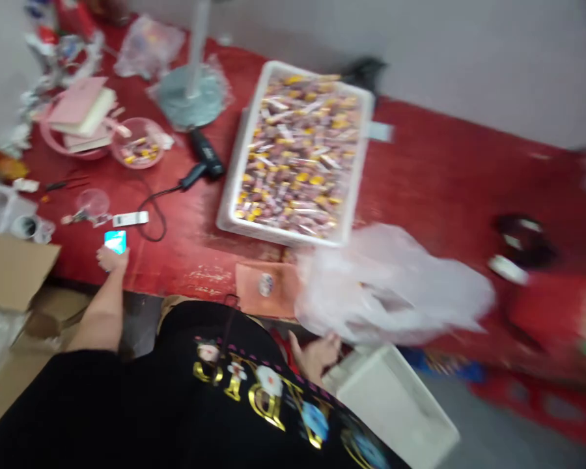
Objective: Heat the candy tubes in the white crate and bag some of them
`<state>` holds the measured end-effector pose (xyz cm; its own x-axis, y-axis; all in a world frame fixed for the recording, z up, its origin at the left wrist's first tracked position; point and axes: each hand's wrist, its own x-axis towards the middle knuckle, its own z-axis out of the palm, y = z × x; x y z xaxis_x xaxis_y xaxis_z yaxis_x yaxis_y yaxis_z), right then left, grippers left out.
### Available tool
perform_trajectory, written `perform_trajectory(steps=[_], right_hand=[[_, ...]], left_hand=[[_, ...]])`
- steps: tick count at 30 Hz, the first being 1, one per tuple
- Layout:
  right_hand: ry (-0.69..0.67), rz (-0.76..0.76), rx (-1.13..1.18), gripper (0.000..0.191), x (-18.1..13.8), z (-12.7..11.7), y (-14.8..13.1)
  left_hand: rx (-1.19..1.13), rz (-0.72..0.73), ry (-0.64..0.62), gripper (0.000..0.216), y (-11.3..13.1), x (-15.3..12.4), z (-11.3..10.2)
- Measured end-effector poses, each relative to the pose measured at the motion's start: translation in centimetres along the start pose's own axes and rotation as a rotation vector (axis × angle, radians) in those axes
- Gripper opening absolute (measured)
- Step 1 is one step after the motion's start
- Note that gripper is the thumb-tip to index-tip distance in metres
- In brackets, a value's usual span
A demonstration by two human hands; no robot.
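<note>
At the table's left front edge, my left hand (111, 258) is closed around a phone (115, 242) with a bright blue lit screen. My right hand (317, 356) hangs low in front of me, fingers apart and holding nothing that I can see. It is close to a white plastic bin (395, 404) below the table edge; whether they touch I cannot tell. Above that hand lies a crumpled translucent plastic bag (395, 286). An orange-pink flat sheet or pouch (254, 286) with a round label is beside the bag.
On the red table (434, 163) stands a white crate (228, 195) full of small wrapped pieces. A black hair dryer (208, 156), a metal stand base (190, 98) and pink baskets (139, 163) are left of it. Cardboard boxes (14, 267) crowd the left; a dark object (522, 238) is at right.
</note>
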<state>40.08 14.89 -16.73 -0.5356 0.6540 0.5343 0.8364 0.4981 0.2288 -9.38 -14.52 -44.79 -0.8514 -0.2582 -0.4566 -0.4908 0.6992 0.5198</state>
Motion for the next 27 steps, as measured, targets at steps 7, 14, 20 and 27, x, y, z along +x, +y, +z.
perform_trajectory(steps=[7, 14, 20, 27], right_hand=[[0.077, 0.16, 0.074, 0.106, 0.1, 1.9, 0.1], [-0.06, 0.304, 0.105, 0.108, -7.7, 4.4, 1.0], [-0.373, 0.508, 0.165, 0.115, -13.0, 7.4, 3.1], [0.196, 0.256, 0.353, 0.097, -2.3, 1.7, 4.3]], left_hand=[[-0.088, 0.043, -0.1, 0.105, 2.3, 1.7, -1.0], [-0.235, 0.098, 0.038, 0.12, 1.8, 0.4, -0.3], [-0.304, 0.331, 0.225, 0.108, 4.2, -2.6, 2.1], [-0.497, 0.7, 0.261, 0.091, 10.6, -10.8, 2.1]])
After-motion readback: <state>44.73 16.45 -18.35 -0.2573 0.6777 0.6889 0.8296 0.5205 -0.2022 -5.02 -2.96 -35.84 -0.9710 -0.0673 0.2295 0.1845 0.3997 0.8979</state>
